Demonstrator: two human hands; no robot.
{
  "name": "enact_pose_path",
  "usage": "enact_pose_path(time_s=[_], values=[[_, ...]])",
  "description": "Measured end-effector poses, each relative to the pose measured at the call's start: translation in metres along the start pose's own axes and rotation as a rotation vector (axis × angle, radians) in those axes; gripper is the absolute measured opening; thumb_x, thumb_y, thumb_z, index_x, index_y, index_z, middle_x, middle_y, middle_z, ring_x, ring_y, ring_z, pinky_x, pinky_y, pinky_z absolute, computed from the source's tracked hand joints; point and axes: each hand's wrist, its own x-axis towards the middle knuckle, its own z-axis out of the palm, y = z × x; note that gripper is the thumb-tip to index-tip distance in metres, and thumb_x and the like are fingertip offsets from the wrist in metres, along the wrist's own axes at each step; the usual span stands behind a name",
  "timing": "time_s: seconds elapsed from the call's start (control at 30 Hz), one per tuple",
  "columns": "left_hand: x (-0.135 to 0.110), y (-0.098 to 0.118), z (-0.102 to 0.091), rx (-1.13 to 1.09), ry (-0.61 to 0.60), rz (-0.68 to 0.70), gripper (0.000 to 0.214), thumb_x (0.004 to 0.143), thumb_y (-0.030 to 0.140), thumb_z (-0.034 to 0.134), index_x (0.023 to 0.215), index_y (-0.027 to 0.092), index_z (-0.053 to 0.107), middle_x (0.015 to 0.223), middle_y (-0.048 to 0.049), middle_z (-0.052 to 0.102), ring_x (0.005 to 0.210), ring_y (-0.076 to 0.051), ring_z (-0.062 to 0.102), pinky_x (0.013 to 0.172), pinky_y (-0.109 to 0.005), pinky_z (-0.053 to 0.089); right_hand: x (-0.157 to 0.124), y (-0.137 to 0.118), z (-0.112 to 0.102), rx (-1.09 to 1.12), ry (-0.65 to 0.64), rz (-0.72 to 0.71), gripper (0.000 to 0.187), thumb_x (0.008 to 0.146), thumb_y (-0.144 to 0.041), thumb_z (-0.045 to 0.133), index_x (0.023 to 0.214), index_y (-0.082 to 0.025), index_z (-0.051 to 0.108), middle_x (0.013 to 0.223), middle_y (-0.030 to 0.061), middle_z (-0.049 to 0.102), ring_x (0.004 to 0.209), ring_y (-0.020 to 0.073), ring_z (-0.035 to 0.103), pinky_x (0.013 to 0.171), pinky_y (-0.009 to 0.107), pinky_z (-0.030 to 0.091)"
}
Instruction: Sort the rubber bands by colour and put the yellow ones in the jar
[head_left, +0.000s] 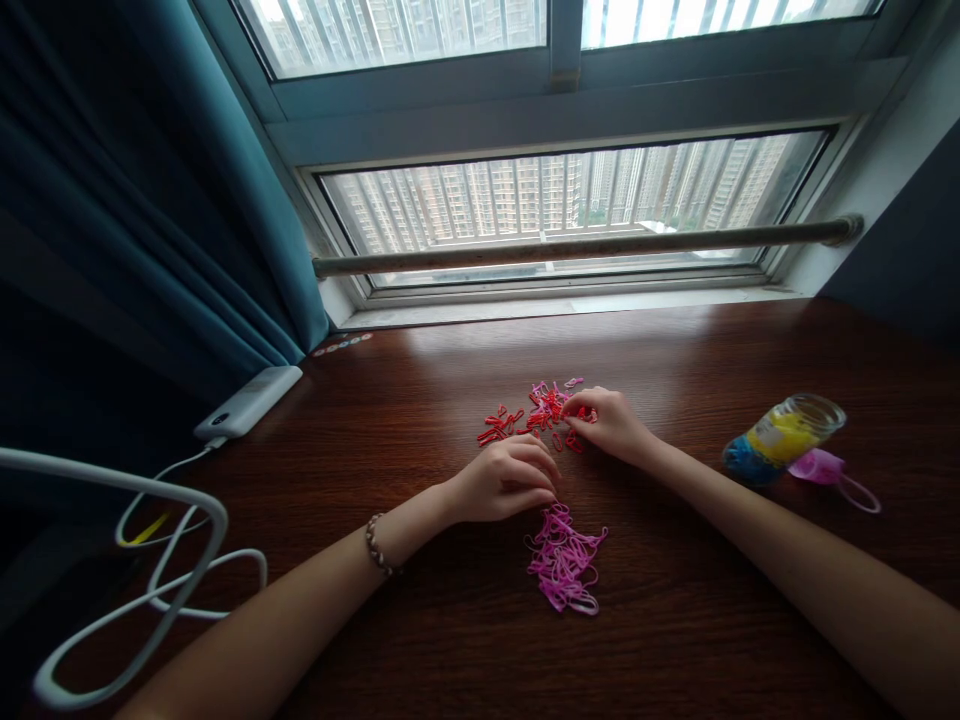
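Observation:
My right hand (604, 420) reaches into a mixed heap of small red and pink loops (545, 406), which look like little rubber bands or clips. Its thumb and forefinger are pinched together over the red pieces; what they hold, if anything, is too small to name. My left hand (508, 479), wearing a braided bracelet on the wrist, hovers just above a separate pile of pink loops (565, 560). Its fingers are curved and a little apart, with nothing visible between them. Several red loops (498, 428) lie loose beyond the left hand's knuckles.
A clear jar (784, 438) with yellow and blue contents lies tilted at the right, against a pink item with a loop (821, 467). At the left are a white power bank (251, 402) and a thick white cable (210, 510). A window backs the brown wooden table (420, 640).

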Motion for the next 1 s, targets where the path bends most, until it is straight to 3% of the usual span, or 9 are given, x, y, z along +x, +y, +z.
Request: enact_pose_path(time_s=[0.1, 0.23, 0.3, 0.37, 0.43, 0.5, 0.6, 0.67, 1.0], values=[[-0.005, -0.015, -0.007, 0.145, 0.181, -0.074, 0.011, 0.082, 0.017, 0.054, 0.082, 0.016, 0.065, 0.087, -0.0075, 0.065, 0.090, -0.018, 0.056, 0.085, -0.035, 0.045, 0.000, -0.010, -0.004, 0.181, -0.032, 0.034, 0.011, 0.073, -0.023, 0.060, 0.076, -0.016, 0.067, 0.073, 0.0031, 0.066, 0.067, 0.0137, 0.057, 0.061, 0.024, 0.042], [-0.014, -0.041, -0.019, 0.391, 0.413, -0.199, 0.013, 0.083, 0.021, 0.052, 0.083, 0.017, 0.065, 0.089, -0.0066, 0.066, 0.095, -0.020, 0.054, 0.087, -0.038, 0.043, -0.004, -0.032, -0.012, 0.520, -0.519, -0.004, 0.024, 0.073, -0.034, 0.061, 0.080, -0.013, 0.067, 0.071, 0.0029, 0.066, 0.063, 0.0122, 0.057, 0.057, 0.022, 0.043], [-0.016, -0.048, -0.022, 0.488, 0.374, -0.270, 0.016, 0.083, 0.024, 0.051, 0.091, 0.019, 0.064, 0.100, -0.0071, 0.064, 0.108, -0.022, 0.049, 0.094, -0.043, 0.038, -0.007, -0.042, -0.015, 0.539, -0.756, -0.079, 0.027, 0.072, -0.037, 0.062, 0.082, -0.013, 0.068, 0.070, 0.0023, 0.065, 0.062, 0.0113, 0.057, 0.055, 0.020, 0.042], [-0.016, -0.049, -0.022, 0.557, 0.242, -0.327, 0.025, 0.084, 0.029, 0.050, 0.107, 0.022, 0.059, 0.116, -0.0068, 0.057, 0.122, -0.026, 0.037, 0.101, -0.050, 0.027, -0.008, -0.047, -0.016, 0.485, -0.797, -0.135, 0.028, 0.072, -0.038, 0.062, 0.082, -0.013, 0.069, 0.068, 0.0020, 0.065, 0.060, 0.0107, 0.055, 0.052, 0.020, 0.040], [-0.015, -0.047, -0.021, 0.588, 0.091, -0.359, 0.038, 0.084, 0.036, 0.049, 0.121, 0.026, 0.049, 0.128, -0.0061, 0.048, 0.129, -0.029, 0.024, 0.103, -0.057, 0.015, -0.007, -0.043, -0.014, 0.445, -0.645, -0.121, 0.028, 0.075, -0.039, 0.059, 0.079, -0.013, 0.070, 0.067, 0.0023, 0.066, 0.059, 0.0111, 0.055, 0.053, 0.020, 0.040], [-0.014, -0.046, -0.019, 0.588, -0.018, -0.379, 0.046, 0.084, 0.040, 0.047, 0.129, 0.030, 0.040, 0.133, -0.0057, 0.043, 0.132, -0.031, 0.017, 0.101, -0.062, 0.008, -0.003, -0.032, -0.012, 0.412, -0.370, -0.030, 0.030, 0.079, -0.040, 0.054, 0.076, -0.013, 0.069, 0.068, 0.0036, 0.067, 0.061, 0.0127, 0.057, 0.056, 0.022, 0.041], [-0.013, -0.046, -0.018, 0.569, -0.085, -0.402, 0.046, 0.086, 0.042, 0.043, 0.131, 0.034, 0.035, 0.134, -0.0043, 0.043, 0.132, -0.032, 0.016, 0.099, -0.065, 0.005, 0.003, -0.008, -0.009, 0.250, 0.070, 0.135, 0.029, 0.082, -0.037, 0.049, 0.082, -0.015, 0.068, 0.075, 0.0052, 0.068, 0.063, 0.0148, 0.058, 0.058, 0.024, 0.042], [-0.013, -0.048, -0.018, 0.557, -0.099, -0.403, 0.044, 0.087, 0.041, 0.041, 0.130, 0.035, 0.035, 0.133, -0.0032, 0.044, 0.131, -0.031, 0.017, 0.099, -0.065, 0.003, 0.005, 0.006, -0.007, 0.087, 0.228, 0.166, 0.026, 0.081, -0.033, 0.049, 0.086, -0.017, 0.068, 0.078, 0.0054, 0.069, 0.064, 0.0163, 0.058, 0.060, 0.027, 0.043], [-0.014, -0.044, -0.021, 0.520, -0.048, -0.380, 0.042, 0.087, 0.038, 0.042, 0.127, 0.027, 0.041, 0.130, -0.0060, 0.045, 0.127, -0.028, 0.027, 0.103, -0.059, 0.008, 0.000, 0.019, 0.003, -0.036, 0.270, 0.112, 0.022, 0.080, -0.023, 0.048, 0.088, -0.019, 0.068, 0.085, 0.0057, 0.068, 0.074, 0.0184, 0.057, 0.070, 0.031, 0.045]])
